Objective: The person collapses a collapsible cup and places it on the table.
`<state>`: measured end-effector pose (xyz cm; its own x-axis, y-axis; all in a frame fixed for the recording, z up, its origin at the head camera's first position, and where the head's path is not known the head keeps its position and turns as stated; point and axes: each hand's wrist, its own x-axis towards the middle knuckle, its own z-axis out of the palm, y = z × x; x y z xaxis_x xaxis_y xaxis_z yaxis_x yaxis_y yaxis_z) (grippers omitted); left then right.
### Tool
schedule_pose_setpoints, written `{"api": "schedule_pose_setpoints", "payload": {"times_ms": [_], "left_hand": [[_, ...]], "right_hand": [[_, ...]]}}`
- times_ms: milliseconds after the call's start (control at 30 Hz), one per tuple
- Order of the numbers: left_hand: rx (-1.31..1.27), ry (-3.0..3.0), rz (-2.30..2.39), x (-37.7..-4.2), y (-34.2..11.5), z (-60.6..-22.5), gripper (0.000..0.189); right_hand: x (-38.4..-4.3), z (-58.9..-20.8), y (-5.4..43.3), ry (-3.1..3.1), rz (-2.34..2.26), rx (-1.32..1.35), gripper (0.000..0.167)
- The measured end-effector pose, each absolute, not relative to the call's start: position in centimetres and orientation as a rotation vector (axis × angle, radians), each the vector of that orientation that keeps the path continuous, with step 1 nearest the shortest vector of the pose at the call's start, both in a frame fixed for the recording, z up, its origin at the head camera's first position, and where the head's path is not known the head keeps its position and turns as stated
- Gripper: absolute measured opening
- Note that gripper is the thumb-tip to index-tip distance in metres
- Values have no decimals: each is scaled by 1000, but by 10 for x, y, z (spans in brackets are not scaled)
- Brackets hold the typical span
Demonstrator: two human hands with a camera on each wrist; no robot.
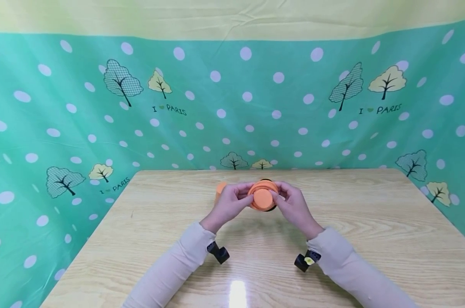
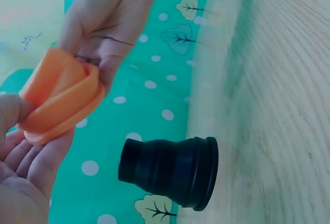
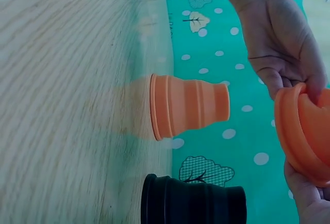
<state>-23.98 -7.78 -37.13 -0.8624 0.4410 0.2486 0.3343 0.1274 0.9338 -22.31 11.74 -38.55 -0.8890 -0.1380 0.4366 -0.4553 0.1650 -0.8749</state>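
1. Left hand and right hand are both pinching the same orange collapsible cup, one per side, so it sits right between them and neither's nearer. It's up off the table, kinda squashed, with its flat narrow end facing the head camera and its axis pointing roughly back at the person.
2. Spotty green cloth hangs behind everything.
3. Wood-look table underneath.
4. Black cup stands wide rim down on it, mostly hidden behind the held cup from above, so that's the main obstacle imo.
5. Second orange cup, also rim down, is off to the left, partly blocked by that hand.
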Motion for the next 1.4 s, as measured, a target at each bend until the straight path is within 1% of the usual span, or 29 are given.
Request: {"api": "schedule_pose_setpoints", "payload": {"times_ms": [267,400,633,833,900,1167,1400], "left_hand": [[894,2158,1802,-246,-83,-375,40],[879,2030,1840,-247,-86,-373,43],[861,1977,1945,-244,-86,-370,39],[680,2092,2059,-243,-85,-366,36],[630,2132,2069,-243,-86,-365,34],[815,2257,1848,-242,-83,-369,32],[816,2315,1764,-238,-81,-369,30]], "right_hand": [[-221,-384,122,-2232,1801,563,24],[-222,-383,125,-2237,1827,538,25],[-221,-381,128,-2280,1938,541,33],[-220,-380,134,-2282,2122,630,41],[-220,-380,134,-2317,2091,659,40],[-220,-378,127,-2458,1975,690,32],[-220,-376,124,-2581,1876,726,31]]}}
